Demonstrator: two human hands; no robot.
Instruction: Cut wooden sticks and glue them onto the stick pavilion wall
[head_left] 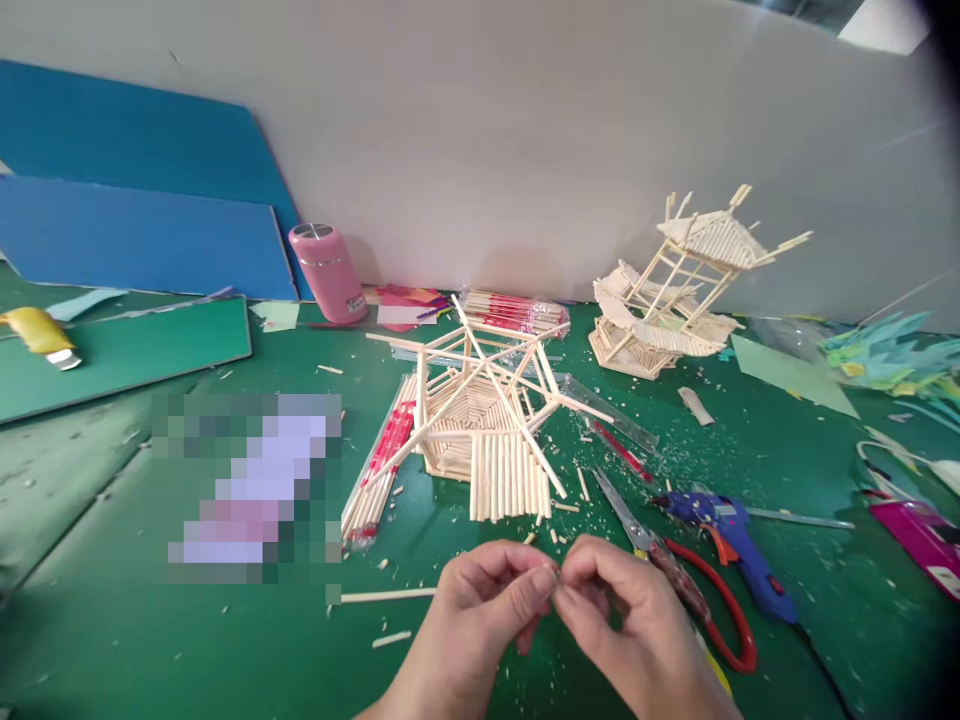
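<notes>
My left hand and my right hand meet near the front of the green table, thumbs and fingertips pinched together. Whatever lies between the fingertips is hidden or too small to name. Just beyond them stands a pavilion-like frame of wooden sticks, with long crossing sticks on top and a slatted panel sloping down its front. A loose wooden stick lies left of my left hand, partly behind it. Scissors with red handles and a blue hot glue gun lie right of my right hand.
A finished-looking stick pavilion leans at the back right. Bagged sticks flank the frame on the left, and more lie behind. A pink tumbler stands by the wall. A yellow tool rests on a green board. Scraps litter the table.
</notes>
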